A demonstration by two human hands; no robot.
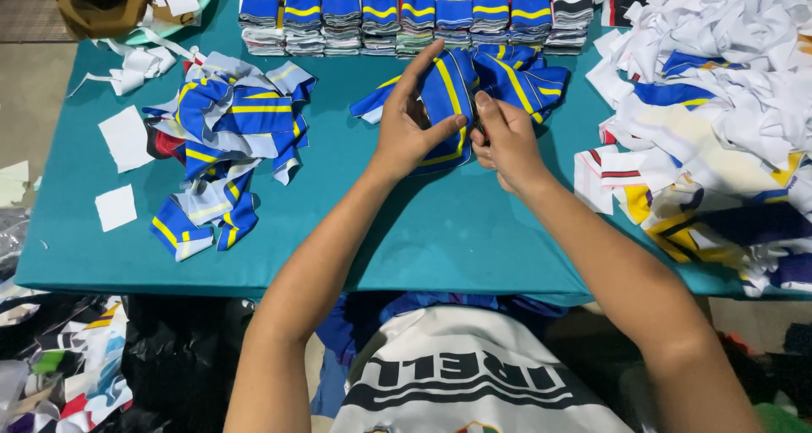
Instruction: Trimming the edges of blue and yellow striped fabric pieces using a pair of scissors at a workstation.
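Centre frame, left hand (412,128) and right hand (505,141) both pinch a blue-and-yellow striped strip (451,95) on the teal surface (457,230); a loosened pinch could, I judge, drop it among loose strips (222,137) at left.

Both bare forearms reach forward from the bottom of the view and converge toward the middle. The left hand (410,128) is raised with its palm turned toward the right, index finger stretched up and forward, thumb pressed across toward the other hand in a pinch. The right hand (506,141) sits just beside it, back facing up, fingers curled under and closed, thumb tip pointing up beside the left thumb, wrist slightly bent
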